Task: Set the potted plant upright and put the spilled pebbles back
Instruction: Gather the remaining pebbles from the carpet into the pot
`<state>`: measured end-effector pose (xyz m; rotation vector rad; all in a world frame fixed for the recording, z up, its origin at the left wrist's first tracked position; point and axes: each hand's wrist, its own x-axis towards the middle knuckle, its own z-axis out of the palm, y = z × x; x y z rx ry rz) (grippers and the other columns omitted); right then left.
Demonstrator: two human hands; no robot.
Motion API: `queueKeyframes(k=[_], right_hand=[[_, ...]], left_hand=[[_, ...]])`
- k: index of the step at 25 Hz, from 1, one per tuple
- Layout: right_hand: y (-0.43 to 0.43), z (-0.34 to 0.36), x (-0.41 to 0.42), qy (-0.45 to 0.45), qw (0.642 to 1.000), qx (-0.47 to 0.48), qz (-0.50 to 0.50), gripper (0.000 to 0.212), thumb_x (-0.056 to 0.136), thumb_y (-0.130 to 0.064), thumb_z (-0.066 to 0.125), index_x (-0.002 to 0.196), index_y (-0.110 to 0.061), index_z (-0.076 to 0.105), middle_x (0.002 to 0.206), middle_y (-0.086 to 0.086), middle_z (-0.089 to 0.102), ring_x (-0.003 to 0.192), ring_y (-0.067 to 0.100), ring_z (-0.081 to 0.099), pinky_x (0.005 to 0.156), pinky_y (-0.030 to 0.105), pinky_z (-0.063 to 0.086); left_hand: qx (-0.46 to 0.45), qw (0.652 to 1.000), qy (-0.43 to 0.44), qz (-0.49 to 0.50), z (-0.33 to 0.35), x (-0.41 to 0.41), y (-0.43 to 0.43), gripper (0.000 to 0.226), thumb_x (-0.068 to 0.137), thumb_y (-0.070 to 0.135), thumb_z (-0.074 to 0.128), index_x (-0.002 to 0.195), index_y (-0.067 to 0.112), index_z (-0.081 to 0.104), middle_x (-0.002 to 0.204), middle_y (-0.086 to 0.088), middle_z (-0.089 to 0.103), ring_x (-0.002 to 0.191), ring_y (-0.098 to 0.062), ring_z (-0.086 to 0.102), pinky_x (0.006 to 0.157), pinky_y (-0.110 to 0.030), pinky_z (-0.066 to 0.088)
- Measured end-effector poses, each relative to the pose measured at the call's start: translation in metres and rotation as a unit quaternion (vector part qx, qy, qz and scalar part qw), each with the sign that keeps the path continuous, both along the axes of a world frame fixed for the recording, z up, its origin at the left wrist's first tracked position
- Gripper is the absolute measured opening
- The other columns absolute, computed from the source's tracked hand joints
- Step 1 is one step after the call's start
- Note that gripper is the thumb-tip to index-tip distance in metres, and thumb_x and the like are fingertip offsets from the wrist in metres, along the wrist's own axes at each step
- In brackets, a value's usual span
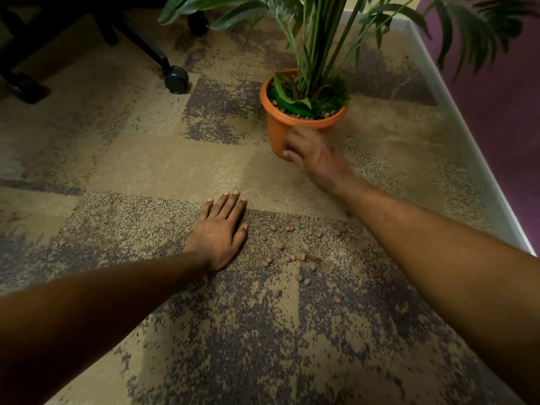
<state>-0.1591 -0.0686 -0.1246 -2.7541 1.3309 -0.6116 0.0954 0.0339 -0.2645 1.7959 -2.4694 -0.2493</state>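
On the carpet, pot upright, pebbles scattered near. Left hand flat, fingers released. Right hand at pot, blurred; I can't tell its grip. I'd rake pebbles together, then scoop.

Orange pot: one.
Plant: one.
Loose pebbles: about twenty; they are small, so the exact number I cannot tell.
Hands: two, one left hand and one right hand.
Chair wheels: two are seen clearly.
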Motion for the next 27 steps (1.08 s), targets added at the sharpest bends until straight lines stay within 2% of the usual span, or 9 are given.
queueKeyframes(k=[4, 7, 12, 15, 17, 18, 20, 23, 27], right_hand=[[-0.027, 0.036, 0.03, -0.078, 0.994, -0.064, -0.034, 0.012, 0.095, -0.01, 0.066, 0.105, -0.002, 0.065, 0.108, 0.016, 0.063, 0.103, 0.029, 0.06, 0.084, 0.038, 0.047], [-0.048, 0.05, 0.042, -0.093, 0.991, -0.042, -0.089, 0.009, 0.096, -0.009, 0.063, 0.1, -0.002, 0.065, 0.108, 0.017, 0.062, 0.102, 0.029, 0.058, 0.084, 0.04, 0.045], [-0.064, 0.052, 0.05, -0.012, 0.989, -0.03, -0.141, 0.014, 0.098, -0.004, 0.054, 0.097, -0.005, 0.067, 0.105, 0.014, 0.064, 0.1, 0.027, 0.06, 0.083, 0.043, 0.049], [-0.068, 0.055, 0.045, 0.008, 0.989, -0.032, -0.145, 0.026, 0.1, -0.004, 0.047, 0.079, -0.011, 0.062, 0.087, 0.009, 0.06, 0.08, 0.022, 0.059, 0.071, 0.044, 0.05], [-0.068, 0.058, 0.037, -0.024, 0.987, -0.041, -0.155, 0.035, 0.101, -0.009, 0.042, 0.07, -0.017, 0.054, 0.075, 0.004, 0.052, 0.066, 0.016, 0.051, 0.064, 0.043, 0.042], [-0.067, 0.058, 0.034, -0.032, 0.987, -0.038, -0.155, 0.035, 0.102, -0.012, 0.041, 0.072, -0.014, 0.058, 0.076, 0.005, 0.055, 0.067, 0.016, 0.053, 0.065, 0.044, 0.043], [-0.062, 0.058, 0.028, -0.015, 0.987, -0.03, -0.156, 0.03, 0.104, -0.012, 0.043, 0.093, -0.007, 0.071, 0.094, 0.01, 0.067, 0.088, 0.021, 0.062, 0.076, 0.04, 0.047], [-0.046, 0.057, 0.023, 0.021, 0.986, -0.073, -0.146, 0.026, 0.104, -0.015, 0.05, 0.119, -0.008, 0.069, 0.119, 0.011, 0.066, 0.116, 0.026, 0.057, 0.092, 0.035, 0.047], [0.006, 0.034, 0.022, 0.082, 0.985, -0.12, -0.09, 0.026, 0.098, -0.018, 0.062, 0.121, -0.007, 0.065, 0.122, 0.012, 0.065, 0.113, 0.029, 0.059, 0.091, 0.039, 0.047]], left_hand=[[0.005, 1.0, 0.003, 0.003, 0.0, 0.0, 0.001, 0.072, 0.107, 0.056, 0.014, 0.17, 0.02, 0.011, 0.178, -0.002, 0.004, 0.164, -0.021, 0.003, 0.133, -0.047, 0.003], [0.01, 1.0, 0.006, 0.004, 0.0, -0.001, 0.0, 0.072, 0.107, 0.056, 0.014, 0.17, 0.021, 0.01, 0.178, -0.002, 0.004, 0.164, -0.02, 0.002, 0.133, -0.047, 0.002], [0.009, 1.0, 0.013, 0.003, 0.0, -0.001, 0.001, 0.072, 0.107, 0.055, 0.017, 0.17, 0.02, 0.012, 0.178, -0.002, 0.005, 0.164, -0.02, 0.003, 0.133, -0.047, 0.003], [0.008, 1.0, 0.015, 0.002, -0.001, -0.001, 0.001, 0.072, 0.107, 0.055, 0.016, 0.17, 0.021, 0.011, 0.178, -0.002, 0.005, 0.164, -0.02, 0.002, 0.133, -0.048, 0.004], [0.006, 1.0, 0.017, 0.001, -0.002, 0.0, 0.001, 0.072, 0.107, 0.056, 0.016, 0.17, 0.021, 0.011, 0.178, -0.002, 0.005, 0.164, -0.019, 0.001, 0.133, -0.048, 0.003], [0.005, 1.0, 0.016, 0.0, -0.003, 0.001, 0.0, 0.072, 0.107, 0.056, 0.015, 0.17, 0.021, 0.01, 0.178, -0.002, 0.005, 0.164, -0.019, 0.001, 0.133, -0.047, 0.003], [0.009, 1.0, 0.013, -0.001, -0.004, 0.001, 0.0, 0.072, 0.107, 0.057, 0.014, 0.17, 0.022, 0.008, 0.178, -0.002, 0.003, 0.164, -0.019, -0.001, 0.133, -0.047, 0.002], [0.022, 1.0, 0.013, -0.005, -0.003, 0.001, -0.001, 0.072, 0.107, 0.057, 0.011, 0.17, 0.023, 0.003, 0.178, -0.001, -0.002, 0.164, -0.018, -0.005, 0.133, -0.047, 0.0], [0.044, 0.999, 0.026, -0.012, 0.002, 0.002, -0.001, 0.072, 0.108, 0.058, 0.01, 0.17, 0.023, -0.002, 0.178, -0.001, -0.007, 0.164, -0.017, -0.01, 0.133, -0.048, -0.003]])
